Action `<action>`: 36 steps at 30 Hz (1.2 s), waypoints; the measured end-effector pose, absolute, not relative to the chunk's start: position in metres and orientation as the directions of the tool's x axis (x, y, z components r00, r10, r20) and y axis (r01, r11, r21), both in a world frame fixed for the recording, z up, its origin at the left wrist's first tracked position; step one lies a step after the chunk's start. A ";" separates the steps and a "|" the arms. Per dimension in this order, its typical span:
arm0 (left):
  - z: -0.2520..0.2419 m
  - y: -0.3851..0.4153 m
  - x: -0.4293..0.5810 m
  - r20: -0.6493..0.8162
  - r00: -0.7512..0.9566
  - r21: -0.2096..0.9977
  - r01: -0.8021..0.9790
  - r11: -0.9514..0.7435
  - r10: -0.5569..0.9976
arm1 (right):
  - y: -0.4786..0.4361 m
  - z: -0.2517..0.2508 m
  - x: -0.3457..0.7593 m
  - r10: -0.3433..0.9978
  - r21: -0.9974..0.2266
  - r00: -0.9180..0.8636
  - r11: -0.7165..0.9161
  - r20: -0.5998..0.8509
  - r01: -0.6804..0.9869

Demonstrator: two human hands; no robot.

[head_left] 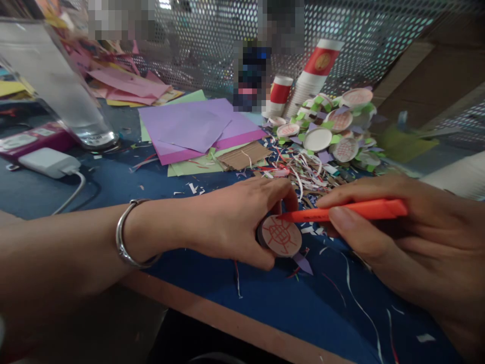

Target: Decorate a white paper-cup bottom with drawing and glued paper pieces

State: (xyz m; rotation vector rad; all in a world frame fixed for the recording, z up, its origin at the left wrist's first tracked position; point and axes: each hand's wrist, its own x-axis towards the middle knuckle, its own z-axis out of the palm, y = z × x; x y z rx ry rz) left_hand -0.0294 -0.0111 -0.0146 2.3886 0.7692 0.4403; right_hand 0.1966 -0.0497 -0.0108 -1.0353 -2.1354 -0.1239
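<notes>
Head view. The lettering on the slim orange-red plastic pen (364, 210) is a small dark line, too fine to read. The tall clear drinking glass (70, 91) carries letters on its base that you cannot make out fully. A stack of red-and-white paper cups (314, 71) bears a round golden emblem. Red lines, a grid with short strokes radiating from it, mark the white face of the small round paper piece (281, 236); a pointed purple paper tab (303, 264) projects from its near right rim.

The near edge of the blue bench (288, 313) is a reddish-brown strip running obliquely below your wrist. Room for your hands lies between the round paper piece and this edge, crossed by thin paper strips. Beyond the round paper piece, a heap of shredded paper (310, 174) and a cluster of similar round pieces with green and purple tabs (333, 126) bound the working area; flat purple paper sheets (197, 126) lie to their left.

Your left hand (235, 217) enters from the left, back upward, its fingers clamped around the round paper piece. Your right hand (397, 253) enters from the right, its fingers pinching the pen, whose tip points left at the far rim of the white face; you cannot tell whether it touches.
</notes>
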 end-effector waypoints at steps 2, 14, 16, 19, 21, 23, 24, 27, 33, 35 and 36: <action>-0.014 -0.011 -0.029 0.120 0.779 0.621 0.425 -0.658 0.616 | -0.050 -0.011 0.197 0.632 -0.214 -0.405 0.676 0.661 0.705; -0.015 -0.010 -0.031 0.130 0.787 0.621 0.409 -0.668 0.603 | -0.050 -0.012 0.197 0.629 -0.214 -0.417 0.685 0.656 0.697; -0.015 -0.011 -0.031 0.133 0.789 0.614 0.410 -0.674 0.601 | -0.050 -0.012 0.197 0.632 -0.207 -0.419 0.680 0.652 0.704; -0.015 -0.011 -0.031 0.137 0.795 0.609 0.403 -0.683 0.591 | -0.050 -0.012 0.199 0.639 -0.216 -0.400 0.669 0.657 0.711; -0.015 -0.011 -0.031 0.138 0.795 0.606 0.403 -0.685 0.590 | -0.051 -0.012 0.200 0.636 -0.206 -0.395 0.662 0.663 0.721; -0.015 -0.011 -0.032 0.137 0.794 0.604 0.406 -0.685 0.592 | -0.051 -0.012 0.200 0.633 -0.195 -0.397 0.660 0.665 0.725; -0.015 -0.011 -0.032 0.136 0.794 0.604 0.407 -0.685 0.592 | -0.051 -0.013 0.200 0.633 -0.199 -0.395 0.661 0.666 0.724; -0.016 -0.010 -0.032 0.135 0.795 0.607 0.406 -0.683 0.592 | -0.052 -0.014 0.199 0.653 -0.239 -0.365 0.647 0.664 0.724; -0.018 -0.010 -0.032 0.147 0.791 0.618 0.396 -0.679 0.595 | -0.053 -0.011 0.196 0.667 -0.291 -0.367 0.663 0.649 0.690; -0.017 -0.010 -0.031 0.145 0.787 0.619 0.400 -0.675 0.600 | -0.053 -0.010 0.195 0.668 -0.287 -0.371 0.661 0.645 0.693; -0.016 -0.010 -0.030 0.144 0.787 0.621 0.401 -0.673 0.601 | -0.053 -0.010 0.195 0.676 -0.292 -0.364 0.653 0.641 0.699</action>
